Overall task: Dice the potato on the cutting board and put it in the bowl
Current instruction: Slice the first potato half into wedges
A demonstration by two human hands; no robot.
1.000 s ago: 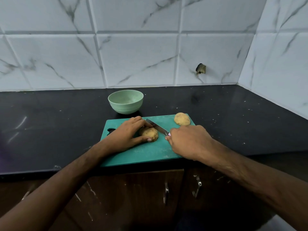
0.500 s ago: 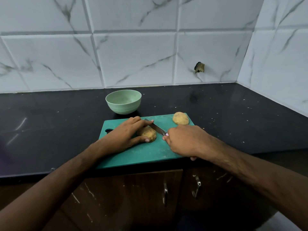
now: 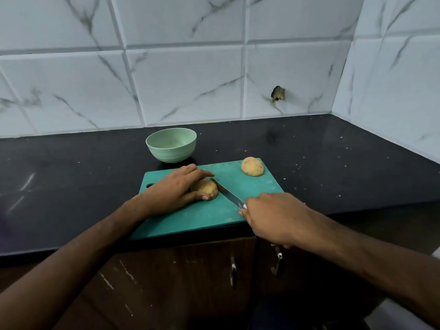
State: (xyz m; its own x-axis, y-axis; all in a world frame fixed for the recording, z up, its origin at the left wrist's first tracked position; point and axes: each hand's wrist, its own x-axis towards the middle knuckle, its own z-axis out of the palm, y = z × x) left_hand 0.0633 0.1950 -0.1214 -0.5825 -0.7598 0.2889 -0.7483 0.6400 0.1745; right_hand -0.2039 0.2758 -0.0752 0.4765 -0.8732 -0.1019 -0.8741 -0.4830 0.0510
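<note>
The left hand point(image 3: 173, 191) grips a potato half point(image 3: 206, 188) mid-board point(image 3: 209, 217). The right hand point(image 3: 273, 217) grasps the knife point(image 3: 227, 192), blade touching that half's right edge. Bare board lies between them.

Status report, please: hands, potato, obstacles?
Left hand holds potato half. Right hand grips knife, blade beside it. Bowl empty. Nothing blocking.

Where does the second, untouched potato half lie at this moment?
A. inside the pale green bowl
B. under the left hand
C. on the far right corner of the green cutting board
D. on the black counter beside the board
C: the untouched potato half sits on the far right corner of the green plastic cutting board, apart from both hands.
</note>
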